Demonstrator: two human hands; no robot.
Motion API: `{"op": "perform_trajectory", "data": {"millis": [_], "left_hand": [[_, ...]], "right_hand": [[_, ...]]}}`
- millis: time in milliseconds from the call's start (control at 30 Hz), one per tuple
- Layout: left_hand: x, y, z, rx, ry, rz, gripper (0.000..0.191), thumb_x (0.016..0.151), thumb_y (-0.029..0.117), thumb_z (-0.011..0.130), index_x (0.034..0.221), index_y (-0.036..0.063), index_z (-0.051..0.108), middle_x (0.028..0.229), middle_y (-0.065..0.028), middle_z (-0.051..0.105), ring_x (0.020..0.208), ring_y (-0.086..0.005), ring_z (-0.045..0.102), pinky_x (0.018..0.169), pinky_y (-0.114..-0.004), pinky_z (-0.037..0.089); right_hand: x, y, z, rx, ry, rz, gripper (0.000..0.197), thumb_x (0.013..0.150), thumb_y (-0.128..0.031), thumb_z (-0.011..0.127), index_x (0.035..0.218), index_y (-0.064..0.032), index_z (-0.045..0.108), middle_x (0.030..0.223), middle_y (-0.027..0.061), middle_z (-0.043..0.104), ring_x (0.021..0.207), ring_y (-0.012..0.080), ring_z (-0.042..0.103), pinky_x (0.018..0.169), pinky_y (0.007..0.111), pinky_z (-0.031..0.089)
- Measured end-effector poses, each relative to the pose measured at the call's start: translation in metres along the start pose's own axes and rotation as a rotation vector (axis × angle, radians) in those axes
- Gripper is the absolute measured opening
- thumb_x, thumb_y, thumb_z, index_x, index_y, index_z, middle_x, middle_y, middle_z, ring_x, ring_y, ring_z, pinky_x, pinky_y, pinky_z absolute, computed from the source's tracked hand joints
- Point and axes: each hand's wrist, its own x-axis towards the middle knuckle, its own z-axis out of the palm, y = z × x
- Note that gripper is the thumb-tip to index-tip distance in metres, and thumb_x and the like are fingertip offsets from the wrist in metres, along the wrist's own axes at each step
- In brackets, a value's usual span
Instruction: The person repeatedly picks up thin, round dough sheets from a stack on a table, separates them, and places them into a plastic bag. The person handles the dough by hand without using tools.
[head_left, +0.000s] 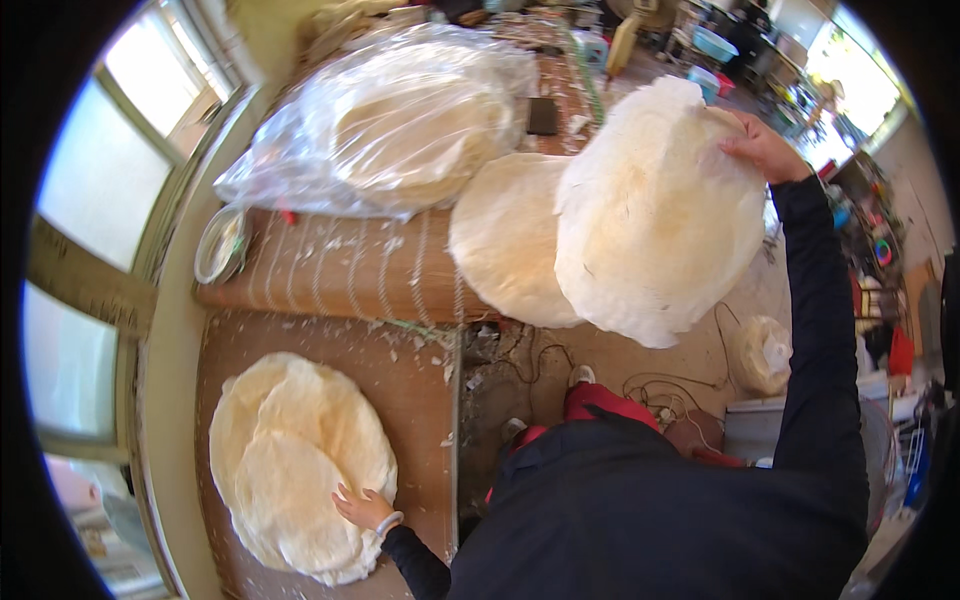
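My right hand (765, 150) grips the upper right edge of a large, thin, round cream-coloured sheet (660, 210) and holds it up. Its rim is ragged, and its middle is slightly yellower. Behind it, partly covered, a second round sheet (517, 232) lies at the end of the slatted wooden surface. My left hand (364, 510), a pale bangle at its wrist, has its fingers apart at the right side of a pile of similar sheets (300, 465). Whether it presses on the pile cannot be told. The pile rests on a brown board (420, 397).
More sheets lie under clear plastic (427, 112) on the slatted wooden surface (337, 262), beside a small dark block (542, 116). A clear tub (223, 244) stands near the windows (90, 202). Pale scraps litter both surfaces. Cables (675, 397) and a wrapped bundle (763, 356) lie on the floor.
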Motion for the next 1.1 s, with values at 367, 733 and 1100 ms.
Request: {"op": "perform_trajectory", "data": {"millis": [367, 733, 1100], "left_hand": [[-0.074, 0.405, -0.049, -0.802, -0.347, 0.911, 0.043, 0.075, 0.002, 0.063, 0.118, 0.0043, 0.056, 0.129, -0.0180, 0.048, 0.121, -0.0368, 0.044, 0.102, -0.044, 0.035], [-0.183, 0.596, -0.024, -0.412, -0.455, 0.880, 0.079, 0.063, 0.017, 0.076, 0.134, 0.0084, 0.042, 0.139, -0.0188, 0.036, 0.128, -0.0396, 0.031, 0.105, -0.047, 0.028], [-0.178, 0.610, -0.027, -0.340, -0.436, 0.824, 0.065, 0.068, 0.015, 0.066, 0.129, 0.0045, 0.046, 0.127, -0.0200, 0.046, 0.118, -0.0426, 0.040, 0.100, -0.049, 0.034]], "right_hand": [[-0.061, 0.057, -0.163, -0.434, 0.175, 0.327, 0.056, 0.078, 0.002, 0.047, 0.133, -0.0056, 0.047, 0.116, 0.0004, 0.059, 0.096, 0.0076, 0.056, 0.084, 0.023, 0.046], [-0.008, 0.247, -0.342, -0.703, 0.175, 0.145, 0.056, 0.073, 0.003, 0.050, 0.128, -0.0092, 0.054, 0.129, 0.0137, 0.054, 0.116, 0.0260, 0.052, 0.099, 0.030, 0.038], [0.181, 0.395, -0.416, -0.711, 0.436, 0.104, 0.054, 0.070, 0.002, 0.042, 0.119, -0.0125, 0.062, 0.118, 0.0215, 0.058, 0.110, 0.0347, 0.055, 0.095, 0.033, 0.042]]}}
